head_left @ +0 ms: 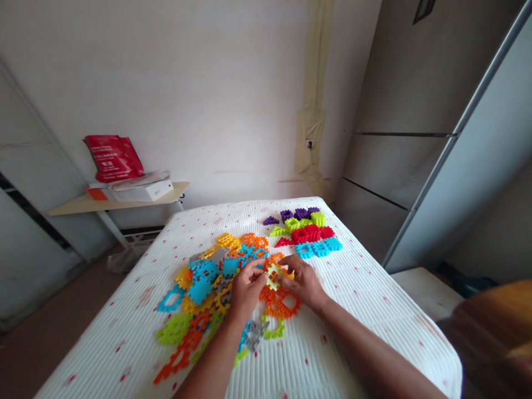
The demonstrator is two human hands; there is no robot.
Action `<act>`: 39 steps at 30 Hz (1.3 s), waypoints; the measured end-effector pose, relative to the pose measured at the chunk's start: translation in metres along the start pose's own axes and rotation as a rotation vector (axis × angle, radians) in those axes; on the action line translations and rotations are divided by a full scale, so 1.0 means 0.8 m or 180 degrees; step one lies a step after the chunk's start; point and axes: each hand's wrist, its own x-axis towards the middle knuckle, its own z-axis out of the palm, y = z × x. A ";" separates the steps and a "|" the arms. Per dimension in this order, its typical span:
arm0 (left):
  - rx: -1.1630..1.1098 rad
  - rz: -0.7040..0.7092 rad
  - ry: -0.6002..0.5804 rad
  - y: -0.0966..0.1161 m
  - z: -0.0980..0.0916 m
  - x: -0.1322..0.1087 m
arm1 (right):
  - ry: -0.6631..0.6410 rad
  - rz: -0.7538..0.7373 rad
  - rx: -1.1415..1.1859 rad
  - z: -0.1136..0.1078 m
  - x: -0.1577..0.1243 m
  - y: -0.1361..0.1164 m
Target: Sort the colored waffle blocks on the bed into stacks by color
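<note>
My left hand (pixel 246 289) and my right hand (pixel 302 281) meet over a spread of interlocking plastic tiles, both pinching a pale yellow-green tile (pixel 272 276) between their fingertips. Under the hands lies a loose pile of mixed tiles (pixel 203 282) in orange, blue, yellow, green and grey. An orange tile (pixel 279 303) sits just below the right hand. Farther back on the right, sorted rows of tiles (pixel 310 231) lie grouped by colour: purple, lime green, red, blue.
Everything rests on a white ribbed cover with small red spots (pixel 357 310), over a table or bed. A shelf (pixel 116 202) at the back left holds a red bag (pixel 114 158) and a white box. Grey cabinet doors (pixel 457 166) stand at the right.
</note>
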 end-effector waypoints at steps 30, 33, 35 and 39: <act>0.0054 -0.0137 0.0893 0.013 -0.076 -0.018 | -0.0053 0.1530 -0.3836 -0.113 0.192 0.065; 0.0017 -0.0176 0.0927 0.016 -0.075 -0.017 | -0.0116 0.1518 -0.3863 -0.105 0.200 0.073; 0.0013 -0.0190 0.0948 0.017 -0.075 -0.017 | -0.0133 0.1510 -0.3871 -0.103 0.204 0.075; 0.0036 -0.0157 0.0999 0.015 -0.078 -0.018 | -0.0047 0.1456 -0.3862 -0.104 0.204 0.070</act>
